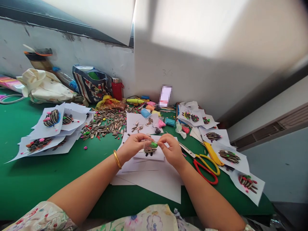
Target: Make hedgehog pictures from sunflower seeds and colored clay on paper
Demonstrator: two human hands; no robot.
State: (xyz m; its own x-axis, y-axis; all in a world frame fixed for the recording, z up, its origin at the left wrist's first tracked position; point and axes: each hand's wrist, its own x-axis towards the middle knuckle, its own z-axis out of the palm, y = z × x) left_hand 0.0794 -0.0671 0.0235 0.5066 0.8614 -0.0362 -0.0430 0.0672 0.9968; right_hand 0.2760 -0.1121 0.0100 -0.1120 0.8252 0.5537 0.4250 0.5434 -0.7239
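Note:
Between my two hands is a small clear plastic bag with green clay [154,145] in it. My left hand [136,146] pinches the bag's left side, a gold bangle [117,159] on that wrist. The fingertips of my right hand [170,150] are closed at the right end by the green clay. Just below the bag, a sunflower-seed figure [150,151] with dark feet lies on a white card [157,156], partly covered by the bag. Under this card are several sheets of white paper [154,187].
A heap of sunflower seeds [106,123] lies beyond my left hand. Clay packets [170,122] sit ahead. Scissors [204,166] and a yellow cutter [213,154] lie to the right. Finished seed cards [229,156] line the right edge; more cards [51,123] are stacked left.

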